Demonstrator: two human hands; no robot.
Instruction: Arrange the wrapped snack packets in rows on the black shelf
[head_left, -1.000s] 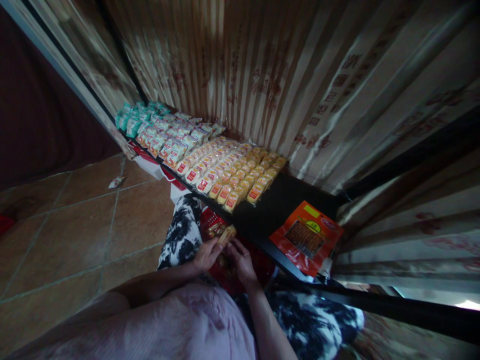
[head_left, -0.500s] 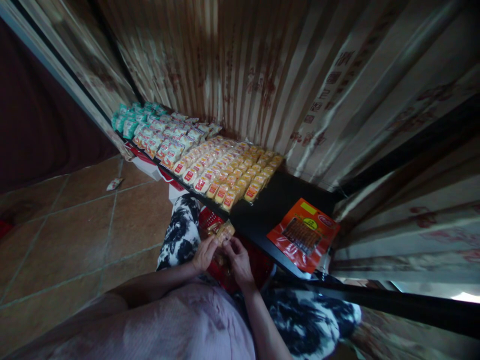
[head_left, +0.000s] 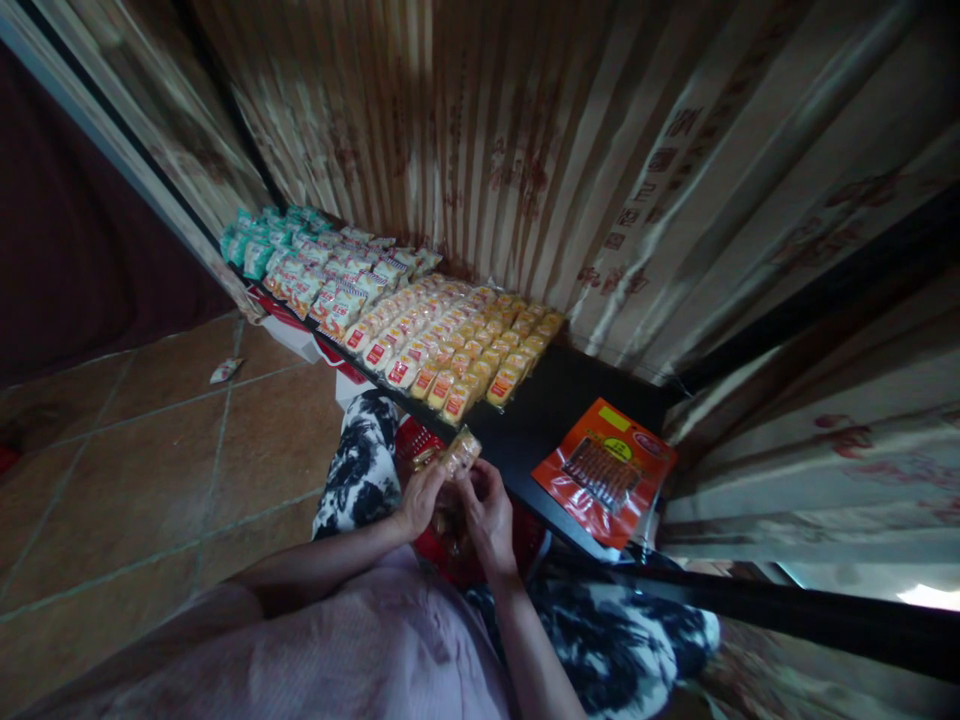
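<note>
Both my hands hold one small snack in clear wrapping, light brown and held up over my lap. My left hand pinches its left lower end, and my right hand has thumb and fingers on its lower right. Below them a red basket sits between my legs, with more clear-wrapped snacks in it, partly hidden by my hands. Just beyond, on a black shelf, lie rows of yellow-wrapped snack cakes and paler ones with red labels.
Further left on the shelf lie white packets and green packets. An orange pouch lies at its right end. One packet is on the tiled floor. A pleated curtain hangs behind, and a black bar crosses at right.
My hands have lifted the wrapped snack slightly up and to the right, and it stands more upright. The packets on the shelf have not moved.
</note>
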